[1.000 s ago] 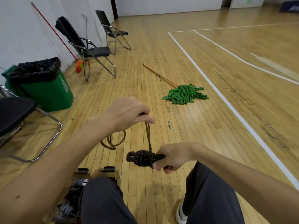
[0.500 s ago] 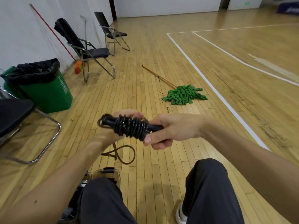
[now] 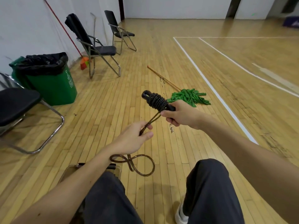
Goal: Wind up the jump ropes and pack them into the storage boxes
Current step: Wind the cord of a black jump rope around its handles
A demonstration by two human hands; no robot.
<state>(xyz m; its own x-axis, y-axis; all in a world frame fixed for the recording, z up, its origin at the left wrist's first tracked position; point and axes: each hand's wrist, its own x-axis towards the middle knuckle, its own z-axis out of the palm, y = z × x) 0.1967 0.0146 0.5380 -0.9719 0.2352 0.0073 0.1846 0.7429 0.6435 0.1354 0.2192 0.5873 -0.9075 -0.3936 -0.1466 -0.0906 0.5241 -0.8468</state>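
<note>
Hands have parted since half a second ago: the left hand (image 3: pixel 135 138) has dropped away from the wound bundle and now pinches a doubled strand of the jump rope (image 3: pixel 157 101), drawn taut up to the coil. The right hand (image 3: pixel 181 114) is curled round the black handles (image 3: pixel 171 108), tilted up-left near the mop (image 3: pixel 189 97). Loose loops lie on the floor. The storage box (image 3: pixel 72 172) is mostly hidden behind forearm and knee.
</note>
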